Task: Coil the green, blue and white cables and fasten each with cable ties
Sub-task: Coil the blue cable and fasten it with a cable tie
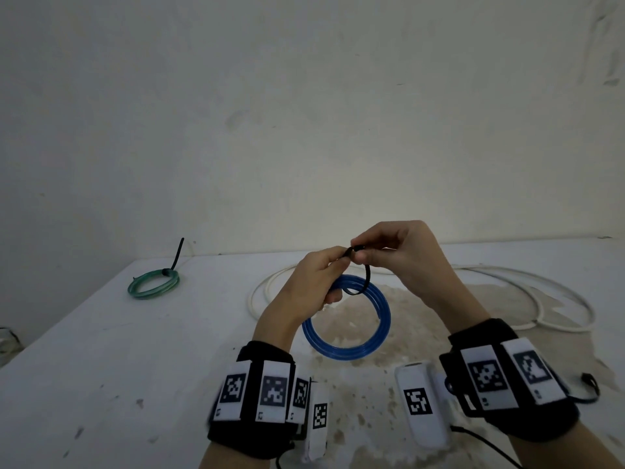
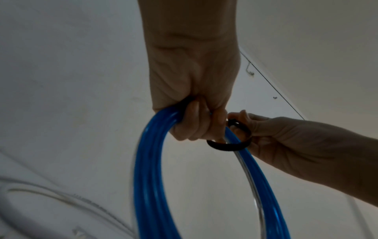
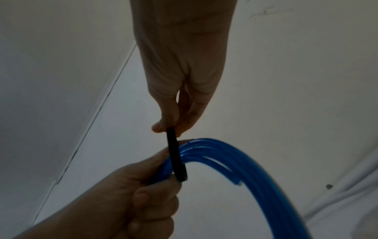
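My left hand grips the top of the coiled blue cable, holding it up above the table. A black cable tie loops round the coil beside that grip. My right hand pinches the tie's upper end between thumb and fingers. In the left wrist view the tie forms a loose ring round the blue coil. The right wrist view shows the tie running down from my fingertips across the coil. The green cable lies coiled and tied at the far left. The white cable lies loose behind.
The white table has a worn, stained patch under my hands. A wall stands close behind its far edge. The green coil's black tie tail sticks up. A dark object sits off the table's left edge.
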